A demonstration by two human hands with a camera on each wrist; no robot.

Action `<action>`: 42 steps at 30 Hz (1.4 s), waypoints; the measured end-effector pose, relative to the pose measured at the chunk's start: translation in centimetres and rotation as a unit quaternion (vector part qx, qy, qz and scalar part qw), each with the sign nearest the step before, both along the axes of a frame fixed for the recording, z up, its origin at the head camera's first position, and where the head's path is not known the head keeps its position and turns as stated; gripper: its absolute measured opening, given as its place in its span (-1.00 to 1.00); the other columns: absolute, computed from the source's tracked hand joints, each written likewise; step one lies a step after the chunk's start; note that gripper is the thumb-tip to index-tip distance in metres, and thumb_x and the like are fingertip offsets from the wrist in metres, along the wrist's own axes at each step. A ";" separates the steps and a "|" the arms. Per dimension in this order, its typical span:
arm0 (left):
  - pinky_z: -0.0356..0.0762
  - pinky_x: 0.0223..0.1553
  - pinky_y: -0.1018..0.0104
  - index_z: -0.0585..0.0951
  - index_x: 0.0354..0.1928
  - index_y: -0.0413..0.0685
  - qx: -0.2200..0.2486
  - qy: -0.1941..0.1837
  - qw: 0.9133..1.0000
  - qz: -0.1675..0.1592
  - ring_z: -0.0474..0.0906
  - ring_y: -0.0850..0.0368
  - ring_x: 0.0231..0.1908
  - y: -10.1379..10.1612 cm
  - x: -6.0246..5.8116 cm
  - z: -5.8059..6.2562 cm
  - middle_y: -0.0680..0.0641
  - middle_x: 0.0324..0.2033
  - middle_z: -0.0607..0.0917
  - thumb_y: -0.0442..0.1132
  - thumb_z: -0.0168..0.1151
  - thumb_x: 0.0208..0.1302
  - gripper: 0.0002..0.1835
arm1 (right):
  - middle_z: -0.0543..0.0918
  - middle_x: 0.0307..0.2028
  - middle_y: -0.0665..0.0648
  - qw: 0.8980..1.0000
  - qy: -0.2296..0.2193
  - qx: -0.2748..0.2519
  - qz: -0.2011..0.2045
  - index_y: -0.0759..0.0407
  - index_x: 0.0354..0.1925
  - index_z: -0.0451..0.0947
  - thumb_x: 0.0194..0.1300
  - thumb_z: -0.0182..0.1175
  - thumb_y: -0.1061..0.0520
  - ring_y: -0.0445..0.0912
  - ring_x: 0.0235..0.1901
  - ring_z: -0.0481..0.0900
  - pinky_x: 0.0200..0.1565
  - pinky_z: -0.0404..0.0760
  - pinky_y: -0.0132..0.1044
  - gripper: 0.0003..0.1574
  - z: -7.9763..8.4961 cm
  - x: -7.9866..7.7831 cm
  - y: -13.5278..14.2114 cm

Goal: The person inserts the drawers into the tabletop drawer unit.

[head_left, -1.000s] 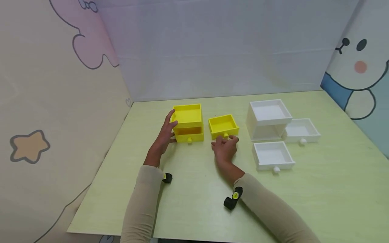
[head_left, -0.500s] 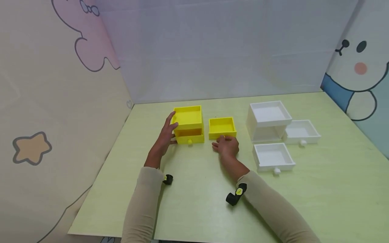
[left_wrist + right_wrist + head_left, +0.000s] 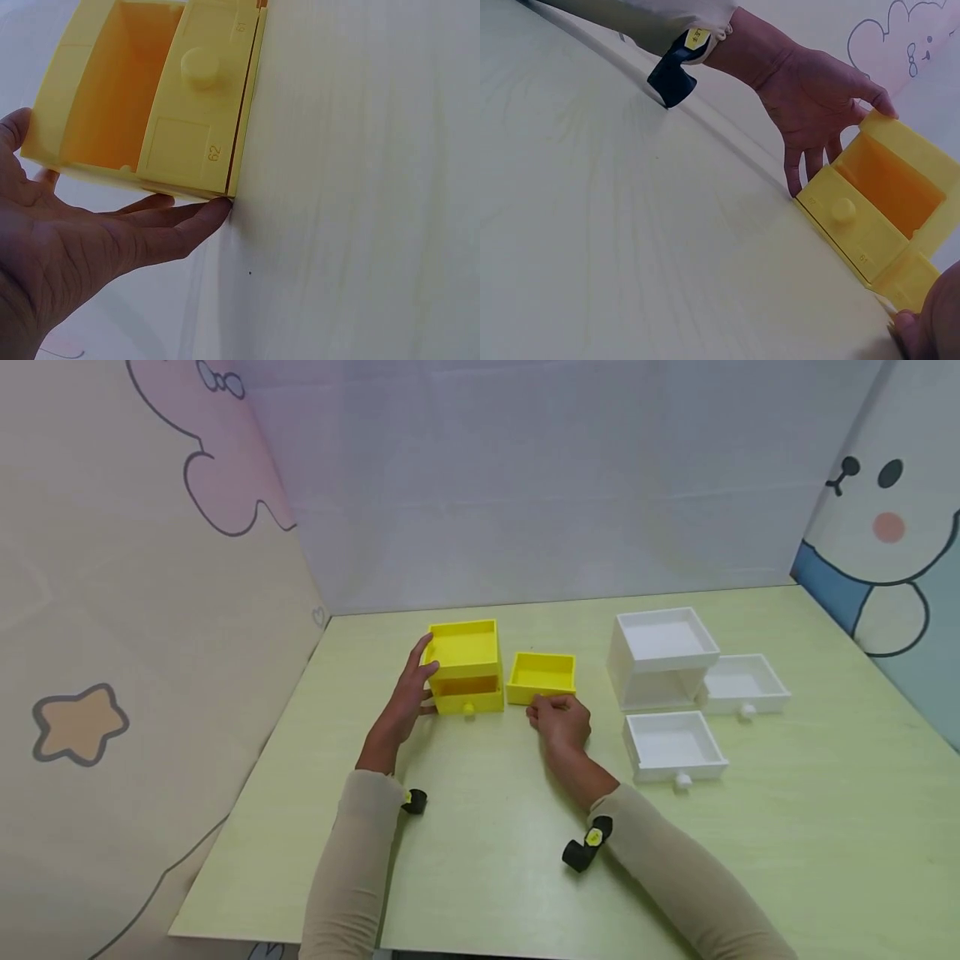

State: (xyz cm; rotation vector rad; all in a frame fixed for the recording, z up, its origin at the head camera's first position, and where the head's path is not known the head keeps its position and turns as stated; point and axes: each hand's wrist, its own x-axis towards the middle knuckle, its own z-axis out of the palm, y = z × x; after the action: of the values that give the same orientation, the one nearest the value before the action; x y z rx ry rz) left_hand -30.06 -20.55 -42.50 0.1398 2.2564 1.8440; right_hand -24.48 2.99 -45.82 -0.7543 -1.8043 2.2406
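A small yellow cabinet (image 3: 463, 647) has a hollow upper slot and a drawer (image 3: 184, 127) with a round knob in its lower slot. My left hand (image 3: 408, 697) rests against its left side, thumb at the upper edge, fingers fairly straight along the side in the left wrist view. Just right of the cabinet lies a loose yellow drawer (image 3: 543, 672), front towards me. My right hand (image 3: 562, 724) pinches it at the front, where the fingers hide its knob. Only part of the right hand (image 3: 939, 319) shows in the right wrist view, beside the drawer (image 3: 909, 281).
To the right stands a white cabinet (image 3: 666, 639) with a hollow slot. One white drawer (image 3: 675, 742) lies before it, another white drawer (image 3: 742, 678) at its right side. All stand on a pale green table (image 3: 480, 860), with a cloth-covered wall (image 3: 525, 485) behind.
The loose yellow drawer has shifted left, closer to the yellow cabinet, and turned slightly. My right fingers have closed over its knob, which showed earlier. The left hand stays put.
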 end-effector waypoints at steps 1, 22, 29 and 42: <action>0.27 0.21 -0.37 -0.01 0.45 0.85 0.000 -0.001 1.000 0.001 0.15 -0.53 0.35 0.0 0.0 0.0 0.04 0.56 -0.15 0.21 -0.15 0.51 -0.44 | 0.75 -0.32 0.28 1.000 0.005 0.005 -0.001 0.33 -0.30 0.56 0.25 0.34 0.20 -0.05 -0.39 0.75 -0.27 0.70 -0.27 -0.81 0.0 0.1 0.0; 0.28 0.20 -0.37 0.01 0.46 0.80 0.004 0.003 1.000 0.001 0.14 -0.54 0.35 0.6 -0.1 0.2 0.03 0.56 -0.15 0.17 -0.14 0.50 -0.43 | 0.75 -0.30 0.31 0.994 0.101 0.033 -0.034 0.33 -0.29 0.57 0.24 0.36 0.16 0.12 -0.30 0.76 -0.29 0.69 -0.30 -0.77 -1.3 2.1 0.1; 0.26 0.21 -0.38 0.00 0.48 0.74 0.010 0.004 1.000 -0.007 0.11 -0.56 0.35 0.6 -0.1 0.4 0.03 0.56 -0.19 0.16 -0.16 0.52 -0.42 | 0.74 -0.31 0.31 0.991 0.124 0.026 -0.054 0.36 -0.31 0.57 0.24 0.37 0.20 0.10 -0.34 0.77 -0.32 0.69 -0.29 -0.78 -1.5 3.3 0.0; 0.24 0.21 -0.39 -0.02 0.48 0.76 0.008 0.002 1.000 -0.004 0.09 -0.55 0.36 0.7 -0.1 0.2 0.04 0.56 -0.20 0.17 -0.16 0.51 -0.42 | 0.75 -0.31 0.26 0.991 0.122 0.030 -0.036 0.33 -0.30 0.57 0.24 0.36 0.18 0.05 -0.34 0.77 -0.27 0.69 -0.27 -0.78 -1.6 5.1 0.1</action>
State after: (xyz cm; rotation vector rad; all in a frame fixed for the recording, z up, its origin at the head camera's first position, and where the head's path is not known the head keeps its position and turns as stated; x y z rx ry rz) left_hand -30.20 -19.82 -42.28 0.1532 2.2417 1.8589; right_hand -19.33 3.12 -47.38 -0.5018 -1.6921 2.1172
